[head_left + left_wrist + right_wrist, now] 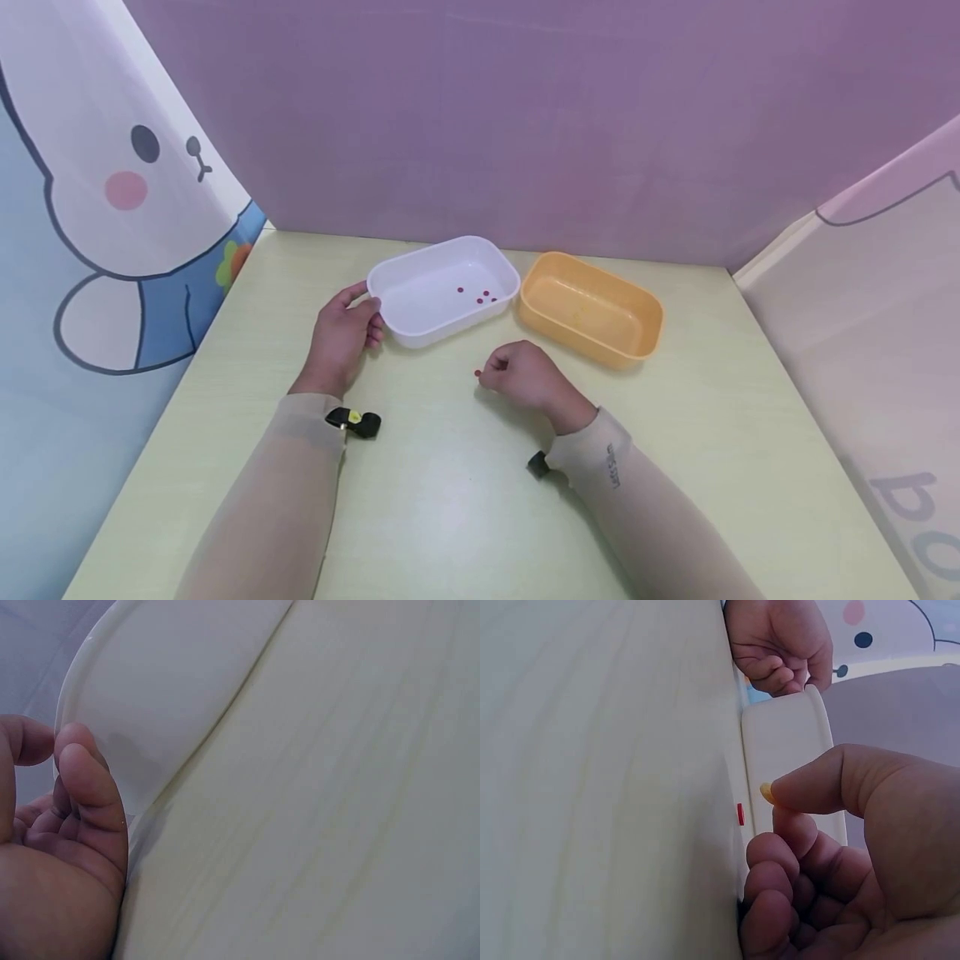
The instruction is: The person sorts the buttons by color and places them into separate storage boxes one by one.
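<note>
A white plastic tray (442,287) stands on the table with several small red discs (480,301) at the right side of its floor. My left hand (337,337) grips its left corner, thumb and fingers at the rim. In the right wrist view, my right hand (817,825) pinches a small yellow piece (766,793) between thumb and forefinger, the other fingers curled. That hand is low over the table in front of the trays. A single red disc (477,373) lies on the table beside its fingertips.
To the right of the white tray, close by it, is an orange tray (637,354) with a few faint yellow bits on its floor. A purple backdrop (510,125) rises behind the pale table (420,517). Printed panels stand at both sides.
</note>
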`<state>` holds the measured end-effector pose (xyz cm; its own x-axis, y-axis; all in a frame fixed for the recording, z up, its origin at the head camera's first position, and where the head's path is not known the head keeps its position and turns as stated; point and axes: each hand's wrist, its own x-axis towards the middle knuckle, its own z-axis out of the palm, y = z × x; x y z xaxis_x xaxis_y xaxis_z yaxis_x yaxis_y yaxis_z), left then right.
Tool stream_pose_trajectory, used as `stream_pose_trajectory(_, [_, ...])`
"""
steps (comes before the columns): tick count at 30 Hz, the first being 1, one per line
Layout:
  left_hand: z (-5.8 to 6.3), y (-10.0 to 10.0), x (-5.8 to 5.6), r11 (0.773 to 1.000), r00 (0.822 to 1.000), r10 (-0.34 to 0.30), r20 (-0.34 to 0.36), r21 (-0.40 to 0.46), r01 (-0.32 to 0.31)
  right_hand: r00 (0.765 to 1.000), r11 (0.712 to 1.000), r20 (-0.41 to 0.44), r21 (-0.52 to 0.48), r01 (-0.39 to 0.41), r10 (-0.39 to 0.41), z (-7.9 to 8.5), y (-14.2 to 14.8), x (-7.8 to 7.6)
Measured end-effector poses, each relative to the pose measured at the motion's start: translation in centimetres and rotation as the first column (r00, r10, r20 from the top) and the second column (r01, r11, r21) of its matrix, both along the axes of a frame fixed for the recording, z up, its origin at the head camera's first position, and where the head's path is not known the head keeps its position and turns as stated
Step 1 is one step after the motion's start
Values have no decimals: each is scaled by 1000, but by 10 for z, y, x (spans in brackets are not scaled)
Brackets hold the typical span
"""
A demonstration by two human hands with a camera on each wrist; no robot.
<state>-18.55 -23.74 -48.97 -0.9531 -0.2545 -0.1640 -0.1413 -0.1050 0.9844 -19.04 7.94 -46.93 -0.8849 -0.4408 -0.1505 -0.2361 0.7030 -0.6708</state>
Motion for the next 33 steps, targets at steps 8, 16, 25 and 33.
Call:
stream_pose_trajectory(8, [-2,-2,-1,1000,1000,8,-5,3,-8,1000,1000,3,-13,-4,4,-2,1,-2])
stream_pose_trajectory(16, [-3,-1,-1,1000,1000,7,0,-5,-7,998,999,62,-34,9,-7,-1,4,-3])
stream_pose_trajectory(25, [-1,-2,0,1000,1000,11,-10,24,-11,987,991,151,-116,68,-50,3,8,-6])
stream_pose_trajectory(33, [-3,-3,-1,1000,1000,15,-10,24,-14,982,980,187,-185,69,-33,4,8,-8])
